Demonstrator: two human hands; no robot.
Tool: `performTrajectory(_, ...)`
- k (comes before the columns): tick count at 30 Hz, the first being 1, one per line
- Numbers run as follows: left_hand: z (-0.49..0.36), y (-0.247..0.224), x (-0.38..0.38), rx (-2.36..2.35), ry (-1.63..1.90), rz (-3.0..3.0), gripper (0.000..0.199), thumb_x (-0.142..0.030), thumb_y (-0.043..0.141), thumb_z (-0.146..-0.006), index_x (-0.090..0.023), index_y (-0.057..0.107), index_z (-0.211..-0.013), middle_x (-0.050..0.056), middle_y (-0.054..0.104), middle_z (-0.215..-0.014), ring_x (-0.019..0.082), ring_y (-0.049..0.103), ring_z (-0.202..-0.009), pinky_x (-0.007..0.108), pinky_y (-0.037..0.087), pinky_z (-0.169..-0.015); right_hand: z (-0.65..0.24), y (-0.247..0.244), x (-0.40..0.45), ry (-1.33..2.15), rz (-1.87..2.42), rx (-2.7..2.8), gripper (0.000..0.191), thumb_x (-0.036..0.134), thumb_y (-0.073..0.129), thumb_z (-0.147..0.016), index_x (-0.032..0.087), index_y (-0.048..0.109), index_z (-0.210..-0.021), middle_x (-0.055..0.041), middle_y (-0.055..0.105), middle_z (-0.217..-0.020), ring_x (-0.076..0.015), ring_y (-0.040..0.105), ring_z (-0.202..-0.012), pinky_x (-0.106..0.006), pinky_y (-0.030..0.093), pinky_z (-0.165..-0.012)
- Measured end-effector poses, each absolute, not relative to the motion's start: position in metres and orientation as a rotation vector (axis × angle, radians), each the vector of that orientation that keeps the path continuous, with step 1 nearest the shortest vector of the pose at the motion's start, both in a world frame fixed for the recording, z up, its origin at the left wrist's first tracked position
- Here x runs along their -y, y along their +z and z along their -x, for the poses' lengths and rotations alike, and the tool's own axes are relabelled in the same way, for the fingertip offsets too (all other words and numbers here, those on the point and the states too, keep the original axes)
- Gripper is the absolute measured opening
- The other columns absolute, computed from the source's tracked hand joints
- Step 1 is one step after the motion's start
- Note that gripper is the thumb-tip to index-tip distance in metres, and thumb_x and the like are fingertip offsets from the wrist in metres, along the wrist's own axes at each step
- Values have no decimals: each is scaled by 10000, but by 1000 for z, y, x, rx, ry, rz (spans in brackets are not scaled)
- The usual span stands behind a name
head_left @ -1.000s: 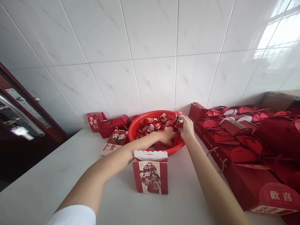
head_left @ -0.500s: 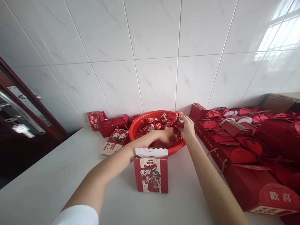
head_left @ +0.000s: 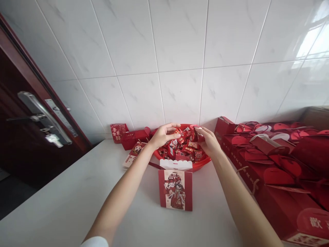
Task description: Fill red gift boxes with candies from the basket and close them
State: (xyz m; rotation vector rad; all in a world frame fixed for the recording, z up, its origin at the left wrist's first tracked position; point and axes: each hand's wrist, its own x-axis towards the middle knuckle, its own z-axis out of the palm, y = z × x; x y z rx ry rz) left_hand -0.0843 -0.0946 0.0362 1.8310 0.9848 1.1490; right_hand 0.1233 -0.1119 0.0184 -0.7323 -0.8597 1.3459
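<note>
A round red plastic basket [head_left: 199,166] is filled with small red wrapped candies [head_left: 189,148]. Over its left side, my left hand [head_left: 166,135] has its thumb and fingers apart, with candies visible just beyond the fingertips. My right hand [head_left: 209,141] is at the basket's right rim, fingers closed on red candy packets [head_left: 196,134], which it partly hides. In front of the basket stands an upright red gift box [head_left: 175,190] with a printed couple and a raised white scalloped flap [head_left: 176,164]; neither hand touches it.
Many red gift boxes [head_left: 282,202] crowd the right side of the table [head_left: 84,199]. Several more red boxes [head_left: 135,138] and a flat printed one [head_left: 131,159] lie left of the basket. A tiled wall [head_left: 180,92] rises behind; a door handle [head_left: 48,116] is at far left.
My left hand has lifted out of the candies toward the basket's upper left and spread its fingers. My right hand stays at the right rim with its packets. The view has shifted left.
</note>
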Motion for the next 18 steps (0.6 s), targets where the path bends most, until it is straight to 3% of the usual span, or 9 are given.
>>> performTrajectory(8,89,45,149,-985,1424,-1663,536,-383,862,-662,-162,689,-1119,69,746,-1008,212,691,-938,328,550,-864,-106,50,160,1367,595,1192,303,422,830,-679,202,669,-813,3,695,-754,-164,642,-695,-261,534,-615)
performTrajectory(13,86,42,165,-960,1442,-1690,524,-370,870,-654,-161,691,-1100,60,743,-961,211,693,-916,327,558,-852,-101,54,174,1211,660,1204,298,400,840,-694,209,614,-732,28,625,-656,-135,586,-614,-231,472,-556)
performTrajectory(18,85,42,174,-916,1453,-1759,496,-332,860,-688,-169,688,-1123,73,753,-1044,226,697,-991,342,552,-914,-100,54,179,1093,692,1270,252,408,792,-750,208,642,-778,12,646,-689,-140,588,-616,-257,486,-568)
